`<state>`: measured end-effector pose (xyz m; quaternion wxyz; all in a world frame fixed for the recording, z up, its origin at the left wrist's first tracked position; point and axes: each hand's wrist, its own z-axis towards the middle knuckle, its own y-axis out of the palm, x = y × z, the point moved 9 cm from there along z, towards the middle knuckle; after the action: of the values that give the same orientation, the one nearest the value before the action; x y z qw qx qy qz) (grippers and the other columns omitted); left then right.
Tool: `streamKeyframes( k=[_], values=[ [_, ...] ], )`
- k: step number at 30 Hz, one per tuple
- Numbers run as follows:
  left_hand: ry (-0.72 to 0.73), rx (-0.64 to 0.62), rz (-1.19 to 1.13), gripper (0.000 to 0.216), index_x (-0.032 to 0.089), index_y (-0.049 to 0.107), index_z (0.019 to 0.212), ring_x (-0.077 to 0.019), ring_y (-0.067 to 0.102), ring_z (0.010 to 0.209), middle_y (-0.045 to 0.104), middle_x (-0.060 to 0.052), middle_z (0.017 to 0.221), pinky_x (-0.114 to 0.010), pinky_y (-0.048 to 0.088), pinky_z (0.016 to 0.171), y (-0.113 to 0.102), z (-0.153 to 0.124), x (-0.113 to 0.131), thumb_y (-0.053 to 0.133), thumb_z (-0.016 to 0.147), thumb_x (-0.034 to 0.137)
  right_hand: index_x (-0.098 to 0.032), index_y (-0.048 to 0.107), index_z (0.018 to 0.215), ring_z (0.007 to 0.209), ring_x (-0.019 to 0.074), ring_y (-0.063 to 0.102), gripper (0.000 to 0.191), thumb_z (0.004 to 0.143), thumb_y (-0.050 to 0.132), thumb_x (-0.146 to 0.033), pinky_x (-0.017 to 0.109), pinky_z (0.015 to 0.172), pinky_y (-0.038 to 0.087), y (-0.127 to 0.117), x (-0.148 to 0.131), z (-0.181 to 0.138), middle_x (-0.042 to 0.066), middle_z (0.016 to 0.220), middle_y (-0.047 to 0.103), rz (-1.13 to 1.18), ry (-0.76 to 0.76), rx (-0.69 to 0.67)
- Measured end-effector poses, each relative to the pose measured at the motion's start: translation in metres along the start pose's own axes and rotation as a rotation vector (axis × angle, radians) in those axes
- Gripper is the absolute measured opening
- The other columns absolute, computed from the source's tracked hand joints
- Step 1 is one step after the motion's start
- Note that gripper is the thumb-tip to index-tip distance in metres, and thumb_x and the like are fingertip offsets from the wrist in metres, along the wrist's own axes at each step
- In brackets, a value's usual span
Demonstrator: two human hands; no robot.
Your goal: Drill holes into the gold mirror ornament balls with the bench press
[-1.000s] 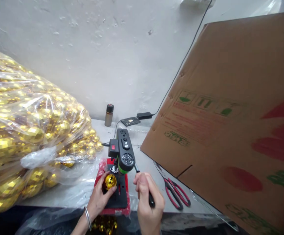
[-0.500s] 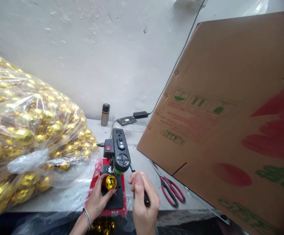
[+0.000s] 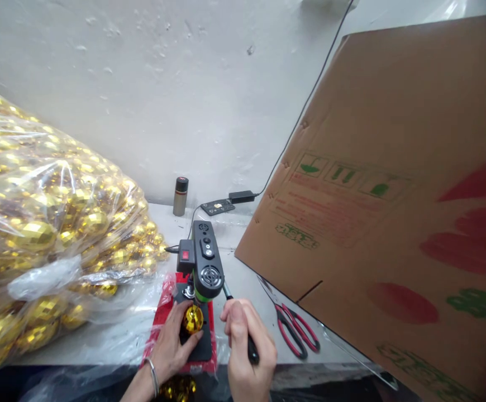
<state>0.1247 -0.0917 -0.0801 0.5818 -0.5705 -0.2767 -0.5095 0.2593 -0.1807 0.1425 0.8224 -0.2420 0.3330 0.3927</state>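
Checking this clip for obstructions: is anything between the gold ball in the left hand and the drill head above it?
Nothing visible. The left hand holds the gold ball on the black base directly beneath the drill head; the right hand grips the lever beside it.

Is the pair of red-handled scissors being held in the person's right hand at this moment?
No, the scissors lie on the table beside the cardboard, while the right hand grips the black lever of the small press.

We saw a gold faceted ball point(image 3: 193, 319), red-handled scissors point(image 3: 297, 332) at three o'clock, and a brown carton point(image 3: 394, 184) printed red and green.
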Motion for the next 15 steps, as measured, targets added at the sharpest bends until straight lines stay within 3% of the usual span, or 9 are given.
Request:
streamKeyframes(
  k=[9,15],
  values=[
    [-0.011,-0.006,-0.002,0.056,0.023,0.063,0.132,-0.0381,0.065,0.126,0.07,-0.016,0.135,-0.059,0.05,0.111,0.002,-0.001,0.001,0.071,0.081,0.046,-0.021,0.048,0.067,0.063,0.0116,0.05,0.037,0.104,0.043,-0.02,0.027,0.06,0.037,0.002,0.011,-0.033,-0.002,0.066,0.049,0.06,0.04,0.275],
    [-0.023,-0.033,0.03,0.057,0.024,0.062,0.135,-0.039,0.06,0.132,0.07,-0.014,0.135,-0.064,0.041,0.117,0.006,-0.003,-0.003,0.073,0.081,0.042,-0.021,0.048,0.064,0.064,0.0117,0.051,0.042,0.106,0.042,-0.027,0.028,0.063,0.036,0.005,0.029,-0.054,-0.001,0.07,0.054,0.026,0.122,0.255]
  ],
)
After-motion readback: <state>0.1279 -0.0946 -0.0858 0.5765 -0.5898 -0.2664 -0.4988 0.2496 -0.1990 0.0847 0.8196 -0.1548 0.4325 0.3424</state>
